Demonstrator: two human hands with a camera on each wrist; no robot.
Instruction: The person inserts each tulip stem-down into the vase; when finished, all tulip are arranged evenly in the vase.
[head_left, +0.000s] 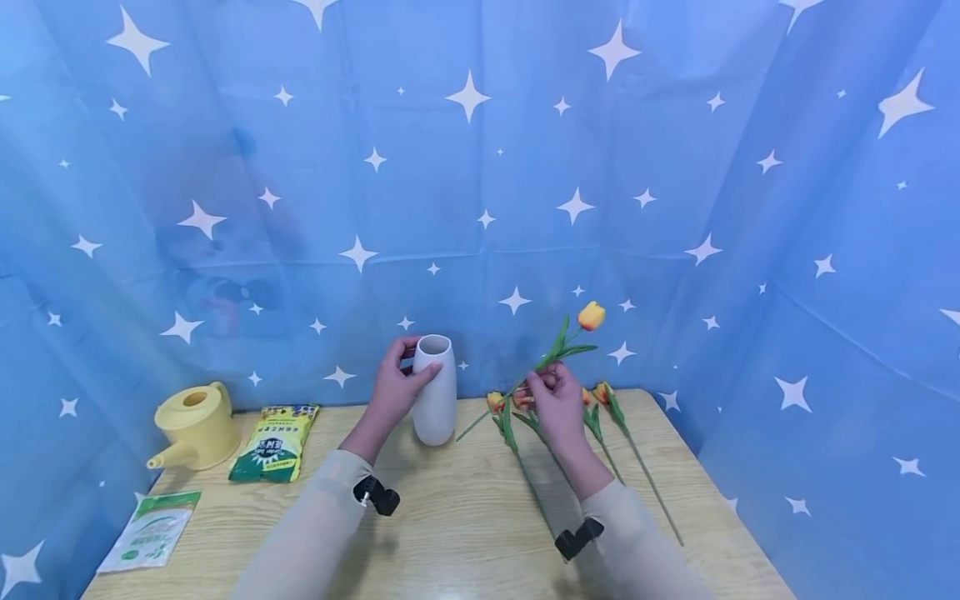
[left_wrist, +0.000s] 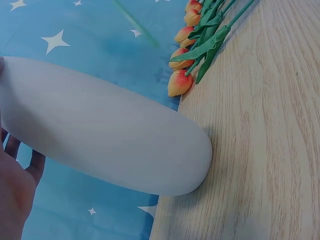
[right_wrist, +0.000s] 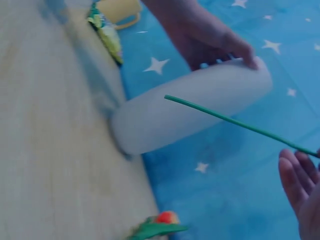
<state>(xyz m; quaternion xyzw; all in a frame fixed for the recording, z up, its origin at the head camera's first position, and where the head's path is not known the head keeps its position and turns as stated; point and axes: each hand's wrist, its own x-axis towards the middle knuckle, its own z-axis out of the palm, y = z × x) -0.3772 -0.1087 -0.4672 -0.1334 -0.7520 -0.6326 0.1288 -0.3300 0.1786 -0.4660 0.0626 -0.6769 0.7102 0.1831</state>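
A white vase (head_left: 435, 404) stands upright on the table, its round mouth facing up. My left hand (head_left: 399, 382) grips it near the rim, thumb on the front and fingers behind. To the right, my right hand (head_left: 557, 404) pinches an artificial yellow-orange tulip (head_left: 591, 317) by its stem, blossom up and to the right. The bare green stem end slants down toward the vase, outside its mouth; in the right wrist view this stem (right_wrist: 225, 118) crosses in front of the vase (right_wrist: 190, 105). Several more tulips (left_wrist: 181, 82) lie on the table, partly hidden by my right arm.
At the table's left stand a yellow watering can (head_left: 191, 429) and a yellow-green packet (head_left: 273, 446). A flat white-green sachet (head_left: 152, 533) lies nearer the front left. Behind the wooden table (head_left: 442, 533) hangs a blue star-patterned curtain (head_left: 420, 208).
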